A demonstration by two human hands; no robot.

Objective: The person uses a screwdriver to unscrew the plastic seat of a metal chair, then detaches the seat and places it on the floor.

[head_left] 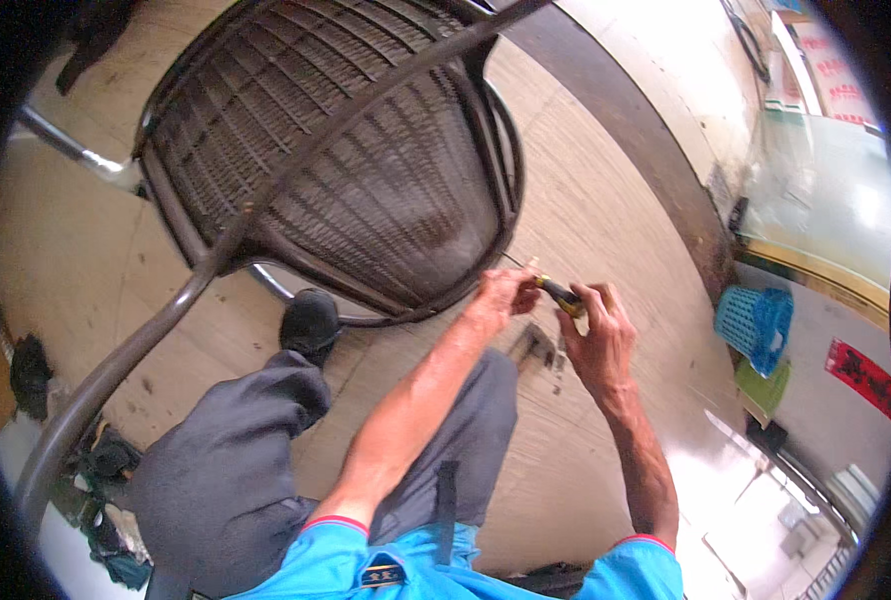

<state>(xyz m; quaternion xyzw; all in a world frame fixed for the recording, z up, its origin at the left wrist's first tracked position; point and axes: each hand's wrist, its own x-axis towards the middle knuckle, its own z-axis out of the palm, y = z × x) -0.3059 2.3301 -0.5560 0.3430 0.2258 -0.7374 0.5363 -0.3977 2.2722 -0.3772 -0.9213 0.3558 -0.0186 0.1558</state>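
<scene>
While blue plastic [772,330] touches a basket [738,314] at right, our left hand [506,293] and right hand [607,335] hold a yellow-black screwdriver [562,296].

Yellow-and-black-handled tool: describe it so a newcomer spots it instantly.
Find the large dark-brown woven chair. Just right of its lower edge, the bare left hand and right hand hold the slim tool. Yellow markings distinguish it from brown chair and pale floor.
</scene>
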